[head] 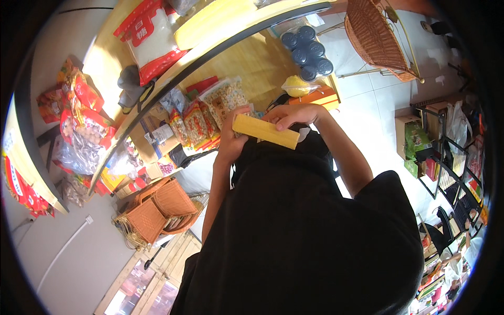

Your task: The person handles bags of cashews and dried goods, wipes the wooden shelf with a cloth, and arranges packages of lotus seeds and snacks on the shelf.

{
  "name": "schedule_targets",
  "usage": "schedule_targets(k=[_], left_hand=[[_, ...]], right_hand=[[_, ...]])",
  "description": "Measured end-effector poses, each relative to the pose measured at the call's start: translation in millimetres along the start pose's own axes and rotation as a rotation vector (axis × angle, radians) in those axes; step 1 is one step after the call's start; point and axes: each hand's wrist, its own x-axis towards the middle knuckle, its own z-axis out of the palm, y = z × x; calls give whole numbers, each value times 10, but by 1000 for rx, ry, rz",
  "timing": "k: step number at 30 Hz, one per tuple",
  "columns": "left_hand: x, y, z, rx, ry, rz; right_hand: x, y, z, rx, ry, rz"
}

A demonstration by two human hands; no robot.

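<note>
A long yellow box-like block (265, 132) lies between my two hands, close to the front of my black shirt. My left hand (232, 136) grips its left end, with the thumb below and the fingers partly hidden behind it. Over the block's upper edge bend the fingers of my right hand (293, 116), touching its face near the right half. Just beyond my left hand stand clear bags of popcorn-like snacks (224, 98) and smaller red-and-yellow snack packets (195, 124) on a wooden shelf. An orange box (317, 97) and a wrapped yellow fruit (296, 86) are beyond my right hand.
Dark-lidded containers (307, 51) stand at the far end of the wooden shelf (256, 59). A dark-edged upper shelf bears a red-and-white bag (153, 43) of white grains. Wicker baskets (374, 35) stand at upper right and lower left (157, 212). Black metal racks (453, 169) hold goods at right.
</note>
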Motion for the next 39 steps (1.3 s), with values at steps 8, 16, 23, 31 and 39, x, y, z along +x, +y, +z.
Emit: schedule_targets(k=[8, 16, 23, 31, 39], left_hand=[[96, 503, -119, -484, 101, -338], [79, 114, -170, -814, 288, -379], [-85, 85, 41, -1260, 300, -502], [-91, 140, -10, -1339, 219, -451], [-5, 602, 58, -1233, 202, -589]], right_hand=[[-156, -51, 128, 479, 292, -50], [-38, -305, 491, 548, 370, -251], [-310, -404, 642, 193, 651, -105], [-576, -404, 807, 279, 495, -388], [-850, -435, 906, 157, 498, -430]])
